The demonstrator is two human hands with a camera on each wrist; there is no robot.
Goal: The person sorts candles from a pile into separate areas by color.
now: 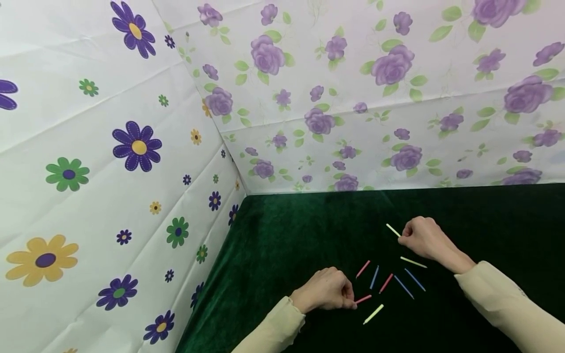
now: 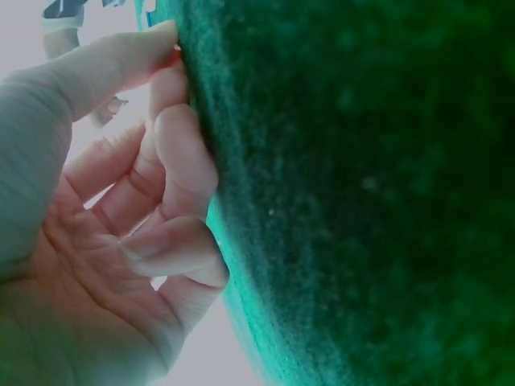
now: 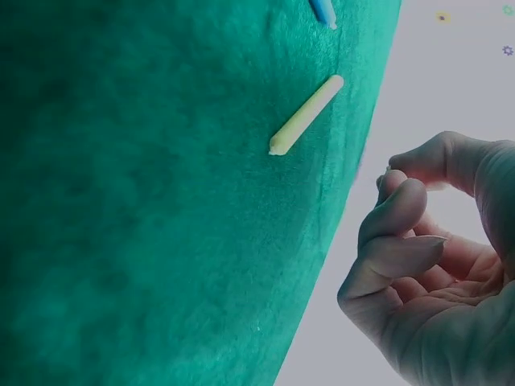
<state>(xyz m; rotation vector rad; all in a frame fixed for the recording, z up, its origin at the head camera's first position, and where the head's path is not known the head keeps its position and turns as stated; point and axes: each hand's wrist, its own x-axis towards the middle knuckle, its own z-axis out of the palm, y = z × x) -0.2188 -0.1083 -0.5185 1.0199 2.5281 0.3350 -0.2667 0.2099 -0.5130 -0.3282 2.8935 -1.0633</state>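
My left hand (image 1: 325,290) pinches one end of a thin red candle (image 1: 364,298) between thumb and fingertips, low over the dark green cloth. In the left wrist view the thumb and index finger meet at the cloth's edge, and the candle is mostly hidden behind them. Farther back on the right, my right hand (image 1: 425,238) pinches the near end of a pale yellow candle (image 1: 392,229), which points away to the left. Just below that hand lies another yellow candle (image 1: 413,262), seen with its small wick tip in the right wrist view.
Between the hands lie two red candles (image 1: 363,269) (image 1: 386,283) and three blue candles (image 1: 374,277) (image 1: 404,287) (image 1: 415,280). A yellow candle (image 1: 373,314) lies nearest the front. Flower-printed white sheets (image 1: 300,152) rise behind and left of the green cloth (image 1: 282,230).
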